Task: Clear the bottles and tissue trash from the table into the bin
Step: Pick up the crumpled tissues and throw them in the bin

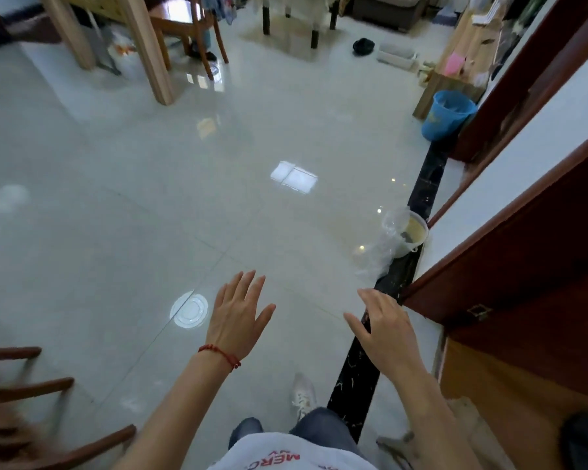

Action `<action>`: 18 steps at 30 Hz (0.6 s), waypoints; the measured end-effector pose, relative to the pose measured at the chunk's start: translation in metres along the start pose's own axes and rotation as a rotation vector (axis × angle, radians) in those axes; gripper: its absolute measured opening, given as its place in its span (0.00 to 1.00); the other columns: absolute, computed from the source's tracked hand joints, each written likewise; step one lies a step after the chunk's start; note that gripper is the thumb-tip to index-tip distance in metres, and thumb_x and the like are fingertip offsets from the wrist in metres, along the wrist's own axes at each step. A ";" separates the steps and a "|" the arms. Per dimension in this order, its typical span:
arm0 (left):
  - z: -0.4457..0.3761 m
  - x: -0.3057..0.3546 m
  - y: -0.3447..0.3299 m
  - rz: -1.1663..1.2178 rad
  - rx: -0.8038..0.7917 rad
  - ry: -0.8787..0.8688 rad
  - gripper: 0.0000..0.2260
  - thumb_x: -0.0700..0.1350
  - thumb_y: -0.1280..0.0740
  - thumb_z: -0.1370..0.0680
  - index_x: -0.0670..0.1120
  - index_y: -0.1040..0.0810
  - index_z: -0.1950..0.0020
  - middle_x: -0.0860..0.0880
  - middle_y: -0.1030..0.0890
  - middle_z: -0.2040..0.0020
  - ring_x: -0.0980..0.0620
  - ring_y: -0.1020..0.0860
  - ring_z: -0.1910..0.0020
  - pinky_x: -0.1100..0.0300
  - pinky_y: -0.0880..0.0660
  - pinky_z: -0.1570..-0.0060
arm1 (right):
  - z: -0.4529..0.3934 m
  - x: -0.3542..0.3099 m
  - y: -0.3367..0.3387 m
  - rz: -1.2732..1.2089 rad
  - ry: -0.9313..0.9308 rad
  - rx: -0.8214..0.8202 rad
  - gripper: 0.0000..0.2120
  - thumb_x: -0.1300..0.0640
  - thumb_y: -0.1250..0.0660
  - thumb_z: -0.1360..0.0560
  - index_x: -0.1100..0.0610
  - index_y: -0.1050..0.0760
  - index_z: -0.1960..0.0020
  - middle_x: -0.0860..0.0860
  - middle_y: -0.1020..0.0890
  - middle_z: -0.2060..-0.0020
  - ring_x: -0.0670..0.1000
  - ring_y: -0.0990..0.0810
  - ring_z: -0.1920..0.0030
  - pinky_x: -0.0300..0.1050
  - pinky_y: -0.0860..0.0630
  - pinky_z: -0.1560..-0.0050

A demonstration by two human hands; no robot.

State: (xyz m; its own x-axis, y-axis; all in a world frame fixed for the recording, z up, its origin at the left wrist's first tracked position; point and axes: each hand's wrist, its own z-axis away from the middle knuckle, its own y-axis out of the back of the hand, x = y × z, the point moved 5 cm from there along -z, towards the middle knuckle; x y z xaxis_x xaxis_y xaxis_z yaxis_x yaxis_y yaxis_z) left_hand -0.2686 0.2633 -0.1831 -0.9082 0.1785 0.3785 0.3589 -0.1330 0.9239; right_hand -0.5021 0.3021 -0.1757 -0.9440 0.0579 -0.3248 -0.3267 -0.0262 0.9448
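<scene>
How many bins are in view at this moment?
1: a blue bin on the floor far right, beside the wooden cabinet. Others may be out of frame.

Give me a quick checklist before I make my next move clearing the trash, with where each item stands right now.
1. Left hand free to pick things up: ok, fingers straight, holding nothing.
2. Right hand free: ok, relaxed, holding nothing.
3. Bin located: ok, a blue bin stands on the floor ahead, beside the wooden door frame.
4. Path to the bin: ok, but a clear plastic container with a crumpled clear bag sits by the black threshold strip on the right.
5. Bottles and tissue trash in sight: not ok, none is visible.
6. Room left in the bin: cannot tell, its inside is blurred.
</scene>
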 end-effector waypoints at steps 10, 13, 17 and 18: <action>-0.013 -0.014 0.014 0.014 0.141 0.346 0.22 0.53 0.41 0.24 0.38 0.27 0.37 0.37 0.24 0.38 0.36 0.27 0.37 0.41 0.30 0.40 | -0.105 -0.026 0.003 0.040 0.399 -0.075 0.23 0.50 0.32 0.28 0.63 0.27 0.38 0.60 0.21 0.42 0.60 0.23 0.41 0.57 0.27 0.42; 0.003 -0.030 0.018 0.033 0.126 0.466 0.28 0.57 0.49 0.25 0.38 0.27 0.37 0.38 0.24 0.37 0.36 0.27 0.37 0.40 0.29 0.40 | -0.120 -0.053 -0.008 0.026 0.520 -0.128 0.23 0.50 0.32 0.27 0.63 0.27 0.38 0.59 0.21 0.42 0.60 0.23 0.41 0.56 0.27 0.43; 0.027 -0.055 0.023 0.032 0.154 0.619 0.28 0.57 0.49 0.25 0.38 0.27 0.37 0.37 0.24 0.38 0.37 0.27 0.38 0.41 0.30 0.40 | -0.134 -0.094 -0.023 -0.006 0.663 -0.188 0.22 0.52 0.31 0.28 0.63 0.27 0.38 0.60 0.21 0.42 0.60 0.23 0.41 0.56 0.27 0.42; 0.033 -0.062 0.025 0.033 0.155 0.656 0.29 0.59 0.51 0.24 0.38 0.26 0.38 0.37 0.23 0.39 0.37 0.26 0.38 0.41 0.29 0.41 | -0.136 -0.105 -0.027 -0.013 0.692 -0.201 0.22 0.52 0.31 0.27 0.63 0.28 0.38 0.60 0.21 0.42 0.60 0.24 0.41 0.56 0.28 0.42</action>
State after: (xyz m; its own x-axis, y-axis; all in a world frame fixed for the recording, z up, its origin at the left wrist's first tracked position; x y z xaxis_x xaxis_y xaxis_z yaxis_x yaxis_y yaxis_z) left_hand -0.1966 0.2809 -0.1811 -0.8216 -0.4584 0.3387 0.3707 0.0217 0.9285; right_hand -0.4005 0.1606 -0.1729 -0.7312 -0.5843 -0.3520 -0.2771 -0.2171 0.9360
